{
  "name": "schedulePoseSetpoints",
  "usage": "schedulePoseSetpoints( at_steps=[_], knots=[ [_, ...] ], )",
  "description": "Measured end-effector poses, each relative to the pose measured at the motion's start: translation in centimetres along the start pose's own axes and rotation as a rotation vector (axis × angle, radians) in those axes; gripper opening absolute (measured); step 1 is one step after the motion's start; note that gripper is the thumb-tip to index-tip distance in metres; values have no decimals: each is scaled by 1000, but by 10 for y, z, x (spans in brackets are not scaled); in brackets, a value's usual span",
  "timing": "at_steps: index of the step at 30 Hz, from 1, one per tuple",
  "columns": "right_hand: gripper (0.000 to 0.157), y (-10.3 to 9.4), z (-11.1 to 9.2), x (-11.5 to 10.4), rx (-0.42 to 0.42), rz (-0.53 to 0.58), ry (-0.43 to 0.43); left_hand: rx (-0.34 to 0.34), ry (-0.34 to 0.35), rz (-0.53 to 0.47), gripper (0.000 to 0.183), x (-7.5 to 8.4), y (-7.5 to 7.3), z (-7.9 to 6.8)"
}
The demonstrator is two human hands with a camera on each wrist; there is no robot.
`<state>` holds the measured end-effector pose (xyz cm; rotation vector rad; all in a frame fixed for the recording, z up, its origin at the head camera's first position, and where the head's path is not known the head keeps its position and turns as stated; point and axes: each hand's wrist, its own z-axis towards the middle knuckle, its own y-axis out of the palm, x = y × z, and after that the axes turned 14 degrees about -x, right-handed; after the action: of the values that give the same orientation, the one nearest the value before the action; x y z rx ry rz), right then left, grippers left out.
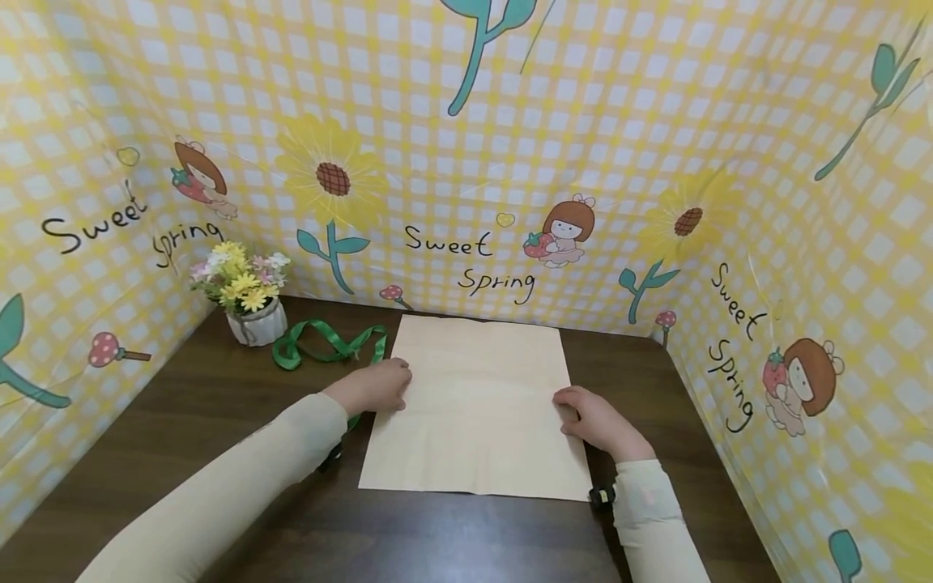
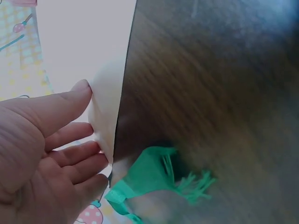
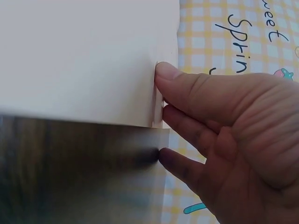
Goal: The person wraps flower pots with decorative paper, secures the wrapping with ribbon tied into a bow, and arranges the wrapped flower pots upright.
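Observation:
A cream sheet of paper (image 1: 477,421) lies spread on the dark wooden table. My left hand (image 1: 375,385) touches its left side, thumb and fingers apart. Up close in the left wrist view, that hand (image 2: 56,163) has loosely bent fingers against the paper (image 2: 84,42). At the opposite side, my right hand (image 1: 598,417) rests on the right edge, thumb and forefinger spread. The right wrist view shows this hand (image 3: 233,126) with its thumb and fingertips at the edge of the paper (image 3: 79,60). A green ribbon (image 2: 145,175) with a frayed end lies below the left fingers.
More of the green ribbon (image 1: 328,344) lies looped at the left rear. Behind it stands a white pot (image 1: 258,324) of artificial flowers (image 1: 244,275). A yellow checked cloth (image 1: 452,170) walls in the table (image 1: 437,534) at the back and both sides.

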<state>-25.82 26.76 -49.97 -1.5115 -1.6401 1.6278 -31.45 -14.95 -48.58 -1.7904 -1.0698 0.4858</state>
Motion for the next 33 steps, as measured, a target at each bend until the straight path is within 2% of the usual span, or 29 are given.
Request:
schedulePoseSetpoints(
  at_steps=[4,8,12,17,20,27,30,33],
  knots=[
    [51,-1,0,0,-12,9,-15,-43,-15,-37,18,0,1,-5],
    [55,-2,-4,6,-28,55,25,-68,-5,-28,18,2,-3,-4],
    [58,-2,-6,7,-52,101,48,-81,-7,-13,35,-2,-1,-3],
    [59,-3,-5,4,-60,120,66,-86,-4,-77,58,-8,3,-6],
    [58,-4,-5,4,-61,115,59,-87,-3,-109,62,-8,4,-8],
    [58,-3,-2,4,-64,80,30,-56,-1,-127,58,-7,5,-13],
    [58,-2,-2,5,-62,66,35,-21,5,-133,54,-5,7,-11],
    [57,-2,-3,4,-57,63,33,20,5,-190,54,-6,11,-10]
  ],
)
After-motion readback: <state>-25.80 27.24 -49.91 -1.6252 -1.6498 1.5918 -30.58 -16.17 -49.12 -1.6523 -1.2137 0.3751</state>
